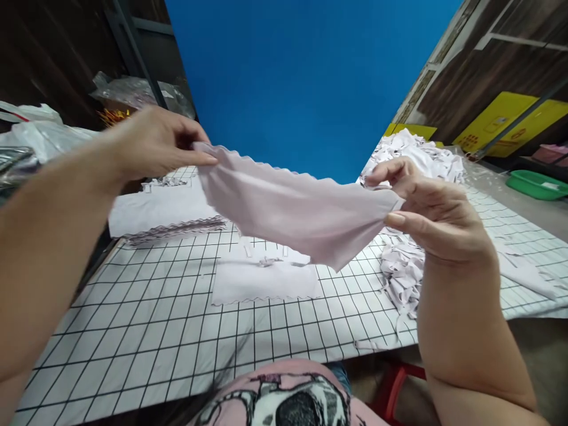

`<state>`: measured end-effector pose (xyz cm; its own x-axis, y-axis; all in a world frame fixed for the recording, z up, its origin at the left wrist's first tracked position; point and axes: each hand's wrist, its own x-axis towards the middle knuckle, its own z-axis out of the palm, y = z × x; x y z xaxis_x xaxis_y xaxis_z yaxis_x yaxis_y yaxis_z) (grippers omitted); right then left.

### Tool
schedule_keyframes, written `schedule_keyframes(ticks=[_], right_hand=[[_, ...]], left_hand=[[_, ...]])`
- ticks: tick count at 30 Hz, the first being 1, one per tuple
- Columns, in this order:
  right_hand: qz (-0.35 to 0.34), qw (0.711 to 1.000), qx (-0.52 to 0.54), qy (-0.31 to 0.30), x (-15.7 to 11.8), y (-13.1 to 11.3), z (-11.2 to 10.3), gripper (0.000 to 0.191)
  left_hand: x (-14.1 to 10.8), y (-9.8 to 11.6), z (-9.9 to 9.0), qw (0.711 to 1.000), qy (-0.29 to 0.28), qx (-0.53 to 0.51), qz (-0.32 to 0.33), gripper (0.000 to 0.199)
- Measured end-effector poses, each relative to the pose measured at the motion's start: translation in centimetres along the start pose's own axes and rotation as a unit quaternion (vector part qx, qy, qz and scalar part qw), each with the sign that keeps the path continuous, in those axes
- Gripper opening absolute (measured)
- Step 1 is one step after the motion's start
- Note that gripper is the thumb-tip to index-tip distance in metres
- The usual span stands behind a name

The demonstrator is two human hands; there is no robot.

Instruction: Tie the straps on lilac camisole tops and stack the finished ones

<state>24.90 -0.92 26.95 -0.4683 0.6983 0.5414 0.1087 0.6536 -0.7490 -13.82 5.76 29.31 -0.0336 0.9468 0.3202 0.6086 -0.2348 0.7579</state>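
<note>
A pale pink fabric piece (288, 204) with a wavy upper edge is stretched in the air between my two hands, above the table. My left hand (164, 142) pinches its left end between thumb and fingers. At the other end my right hand (426, 204) grips the corner with thumb and fingertips. Below the raised fabric, a flat pale piece (266, 283) with a scalloped edge lies on the gridded tablecloth (177, 331). A stack of similar pieces (164, 207) rests at the left, partly behind my left forearm.
White scraps are heaped at the back right (417, 154) and beside my right wrist (402, 272). A blue panel (310, 83) stands behind the table. Plastic bags (44, 139) are at the far left, a green basin (536, 184) at the far right, a red stool (394, 384) below.
</note>
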Motion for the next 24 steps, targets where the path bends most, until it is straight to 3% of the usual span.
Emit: schedule_keyframes(ticks=[2, 5, 8, 10, 11, 14, 17, 20, 24], right_hand=[[-0.001, 1.000, 0.002, 0.003, 1.1, -0.5, 1.4, 0.014], [0.025, 0.999, 0.022, 0.013, 3.2, -0.2, 3.2, 0.023], [0.042, 0.998, 0.050, 0.028, 5.2, 1.4, 4.3, 0.028], [0.061, 0.995, 0.077, 0.035, 6.2, 2.5, 4.7, 0.031], [0.073, 0.992, 0.093, 0.039, 6.5, 2.8, 4.8, 0.033], [0.094, 0.984, 0.144, 0.048, 6.5, 3.3, 5.0, 0.036], [0.104, 0.977, 0.183, 0.047, 5.4, 3.7, 5.2, 0.033], [0.126, 0.967, 0.220, -0.041, 3.6, 4.8, 5.8, 0.032], [0.118, 0.965, 0.162, -0.171, 1.5, 6.6, 6.4, 0.026]], left_hand=[[0.8, 0.9, 2.8, 0.997, -0.057, 0.047, -0.008, 0.010], [0.6, 3.3, 6.7, 0.994, -0.094, -0.055, 0.005, 0.014], [-0.9, 6.2, 9.1, 0.942, -0.220, -0.252, -0.006, 0.010], [-1.8, 7.6, 10.0, 0.907, -0.279, -0.314, -0.005, 0.011], [-2.2, 8.0, 10.3, 0.906, -0.286, -0.312, 0.005, 0.012], [-2.4, 8.3, 11.0, 0.933, -0.252, -0.252, 0.054, 0.014], [-1.9, 8.2, 10.8, 0.941, -0.219, -0.239, 0.097, 0.014], [-1.5, 8.7, 9.5, 0.945, -0.166, -0.246, 0.136, 0.013], [-1.4, 10.0, 6.4, 0.968, -0.069, -0.137, 0.198, 0.017]])
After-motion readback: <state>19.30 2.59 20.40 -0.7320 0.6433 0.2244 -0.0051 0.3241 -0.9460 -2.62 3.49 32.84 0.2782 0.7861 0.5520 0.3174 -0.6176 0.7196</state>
